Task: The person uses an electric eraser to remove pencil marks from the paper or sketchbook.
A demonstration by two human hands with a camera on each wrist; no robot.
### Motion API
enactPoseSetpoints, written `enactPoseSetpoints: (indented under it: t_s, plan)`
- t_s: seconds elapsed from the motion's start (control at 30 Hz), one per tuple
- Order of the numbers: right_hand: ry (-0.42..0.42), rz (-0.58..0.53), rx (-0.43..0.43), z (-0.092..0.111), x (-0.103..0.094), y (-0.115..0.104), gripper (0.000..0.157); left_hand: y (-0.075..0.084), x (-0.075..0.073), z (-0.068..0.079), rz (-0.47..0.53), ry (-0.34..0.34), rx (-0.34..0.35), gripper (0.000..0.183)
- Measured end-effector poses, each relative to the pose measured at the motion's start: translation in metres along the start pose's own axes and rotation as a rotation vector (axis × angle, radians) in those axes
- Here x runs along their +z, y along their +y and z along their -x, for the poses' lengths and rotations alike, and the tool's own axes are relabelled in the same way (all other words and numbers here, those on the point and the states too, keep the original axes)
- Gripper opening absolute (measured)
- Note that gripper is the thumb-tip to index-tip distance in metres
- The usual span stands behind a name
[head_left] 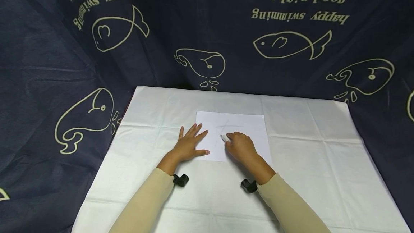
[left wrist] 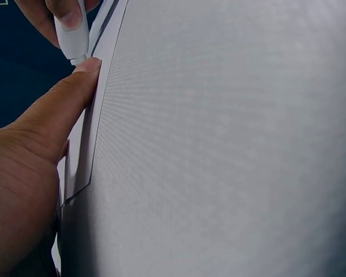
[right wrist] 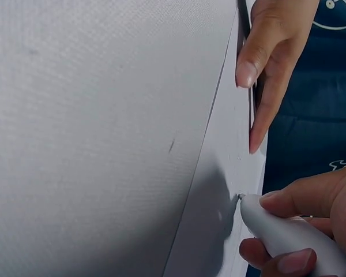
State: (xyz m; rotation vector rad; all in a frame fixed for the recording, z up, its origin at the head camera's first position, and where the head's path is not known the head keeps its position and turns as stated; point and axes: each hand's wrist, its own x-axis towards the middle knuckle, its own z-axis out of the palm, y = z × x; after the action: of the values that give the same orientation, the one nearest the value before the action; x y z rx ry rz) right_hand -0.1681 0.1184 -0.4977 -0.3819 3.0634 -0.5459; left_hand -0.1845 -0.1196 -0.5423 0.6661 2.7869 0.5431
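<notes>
A white sheet of paper (head_left: 210,119) lies on the cloth-covered table, with faint grey lines across its upper middle. My left hand (head_left: 187,147) rests at the sheet's left edge with its fingers spread and straight. My right hand (head_left: 240,147) holds a thick white pen-like tool (head_left: 225,138) over the middle of the paper. In the right wrist view, this tool (right wrist: 291,236) has a rounded body and a small dark tip at the paper; thumb and fingers curl round it. The left wrist view shows the left thumb (left wrist: 63,104) flat on the paper, with the tool (left wrist: 75,37) beyond it.
A creased white cloth (head_left: 310,175) covers the table. Behind and beside it hangs a dark blue curtain (head_left: 200,21) with fish and whale outlines and lettering. Black wrist cameras (head_left: 181,180) sit at both cuffs.
</notes>
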Motion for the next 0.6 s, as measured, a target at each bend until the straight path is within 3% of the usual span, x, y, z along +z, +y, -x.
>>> enactPoseSetpoints:
  t_s: [0.2, 0.4, 0.6]
  plan:
    - [-0.018, -0.024, -0.036, 0.0006, 0.0002, -0.0012, 0.033, -0.0002, 0.0000, 0.0000, -0.002, -0.006, -0.003, 0.087]
    - [0.013, 0.015, -0.016, 0.0000, -0.0007, 0.0002, 0.031, 0.0005, -0.0005, 0.0000, 0.006, 0.000, 0.000, 0.086]
    - [-0.015, -0.015, -0.025, 0.0011, -0.0005, -0.0011, 0.033, 0.0009, -0.0005, 0.0005, 0.009, 0.004, -0.001, 0.086]
